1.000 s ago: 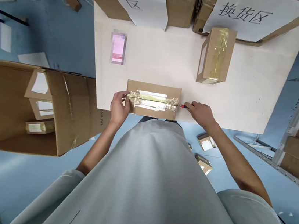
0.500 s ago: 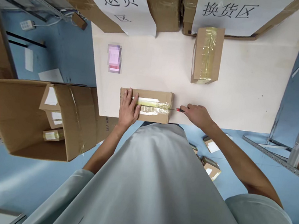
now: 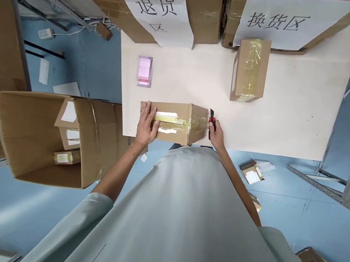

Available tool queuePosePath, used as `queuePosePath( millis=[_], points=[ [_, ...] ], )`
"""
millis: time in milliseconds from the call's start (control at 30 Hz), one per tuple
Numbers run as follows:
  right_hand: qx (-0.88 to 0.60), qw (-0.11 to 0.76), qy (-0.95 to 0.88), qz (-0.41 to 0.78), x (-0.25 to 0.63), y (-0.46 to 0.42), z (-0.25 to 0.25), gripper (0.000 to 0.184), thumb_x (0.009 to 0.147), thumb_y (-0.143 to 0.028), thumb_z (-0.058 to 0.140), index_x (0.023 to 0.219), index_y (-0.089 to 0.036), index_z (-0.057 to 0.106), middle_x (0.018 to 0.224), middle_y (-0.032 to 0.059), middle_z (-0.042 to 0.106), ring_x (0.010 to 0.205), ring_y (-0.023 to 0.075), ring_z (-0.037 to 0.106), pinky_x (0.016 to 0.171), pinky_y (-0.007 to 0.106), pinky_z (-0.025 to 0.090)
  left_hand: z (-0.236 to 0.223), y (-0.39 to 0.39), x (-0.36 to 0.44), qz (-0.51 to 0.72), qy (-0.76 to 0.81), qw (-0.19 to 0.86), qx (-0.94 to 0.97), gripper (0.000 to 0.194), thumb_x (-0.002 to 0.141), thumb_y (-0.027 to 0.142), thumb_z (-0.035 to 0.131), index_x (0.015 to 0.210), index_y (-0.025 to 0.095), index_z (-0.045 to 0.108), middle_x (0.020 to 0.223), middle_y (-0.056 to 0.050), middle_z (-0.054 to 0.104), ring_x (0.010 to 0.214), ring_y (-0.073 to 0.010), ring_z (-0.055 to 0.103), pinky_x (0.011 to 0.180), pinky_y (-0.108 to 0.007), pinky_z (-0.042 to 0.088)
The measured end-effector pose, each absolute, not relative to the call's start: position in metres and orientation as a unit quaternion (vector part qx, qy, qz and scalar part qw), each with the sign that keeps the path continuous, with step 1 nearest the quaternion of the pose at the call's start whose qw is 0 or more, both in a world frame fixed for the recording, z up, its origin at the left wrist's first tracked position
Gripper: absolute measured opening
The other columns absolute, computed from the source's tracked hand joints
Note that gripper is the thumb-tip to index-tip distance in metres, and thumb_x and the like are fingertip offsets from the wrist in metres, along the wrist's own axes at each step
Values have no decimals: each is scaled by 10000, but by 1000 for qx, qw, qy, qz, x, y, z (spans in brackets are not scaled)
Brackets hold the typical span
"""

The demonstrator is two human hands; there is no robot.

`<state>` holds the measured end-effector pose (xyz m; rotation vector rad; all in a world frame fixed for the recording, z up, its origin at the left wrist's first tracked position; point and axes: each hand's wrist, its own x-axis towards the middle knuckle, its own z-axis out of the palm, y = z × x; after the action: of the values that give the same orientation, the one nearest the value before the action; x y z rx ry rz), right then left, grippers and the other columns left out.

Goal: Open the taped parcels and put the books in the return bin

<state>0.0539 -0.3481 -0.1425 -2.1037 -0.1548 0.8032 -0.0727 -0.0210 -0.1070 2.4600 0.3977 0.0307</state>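
Note:
A long taped cardboard box point(image 3: 182, 110) lies at the table's front edge, its right end face turned into view. My left hand point(image 3: 147, 129) rests on the box's left end, fingers stretched out and spread over the top. Beside the right end, my right hand point(image 3: 216, 134) is closed around a black and red utility knife point(image 3: 211, 118), which points away from me. Clear yellowish tape and white label strips cover the box's top. A second taped box point(image 3: 258, 73) stands farther back on the right. A blurred pink item point(image 3: 144, 70) lies on the left.
Two large cartons with paper signs, one on the left point(image 3: 207, 18) and one on the right point(image 3: 231, 32), line the back of the white table point(image 3: 293, 121). An open carton point(image 3: 34, 167) with smaller boxes inside stands left. More boxes point(image 3: 251, 172) lie on the blue floor.
My right hand has drawn in closer to the box, and the knife has swung from pointing left to pointing away from me. The box's right end face has come into view.

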Motion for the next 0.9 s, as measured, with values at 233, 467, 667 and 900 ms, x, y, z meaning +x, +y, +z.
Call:
queuePosePath(
  millis=[233, 467, 667, 900],
  points=[
    [-842, 446, -58, 297, 44, -328, -129, 470, 1127, -607, 251, 1199, -273, 575, 1126, 101, 733, 1066, 268, 683, 974, 404, 593, -78, -28, -77, 38, 130, 337, 932, 723, 1173, 686, 315, 1752, 291, 492, 1867, -137, 403, 1791, -319, 267, 1455, -618, 236],
    [-866, 416, -77, 267, 30, -306, -83, 496, 1144, -612, 248, 1226, -258, 586, 1113, 104, 738, 1020, 261, 692, 937, 378, 591, -27, -76, -87, 75, 112, 441, 887, 637, 1231, 524, 221, 1818, 337, 382, 1851, -75, 446, 1768, -256, 331, 1465, -541, 292],
    [-893, 427, -52, 135, 34, -315, -16, 468, 1166, -615, 391, 1272, -250, 663, 1135, 66, 764, 998, 228, 686, 928, 346, 557, -35, -69, -90, 92, 140, 553, 816, 622, 1230, 564, 323, 1802, 343, 425, 1862, -38, 423, 1746, -257, 382, 1474, -491, 279],
    [-949, 286, -75, 106, 50, -313, 17, 445, 1158, -546, 441, 1305, -233, 720, 1108, 82, 779, 1006, 255, 700, 934, 366, 541, -53, -77, -87, 44, 192, 653, 732, 566, 1172, 605, 506, 1625, 298, 652, 1748, -103, 588, 1631, -307, 561, 1222, -479, 616]
  ],
)
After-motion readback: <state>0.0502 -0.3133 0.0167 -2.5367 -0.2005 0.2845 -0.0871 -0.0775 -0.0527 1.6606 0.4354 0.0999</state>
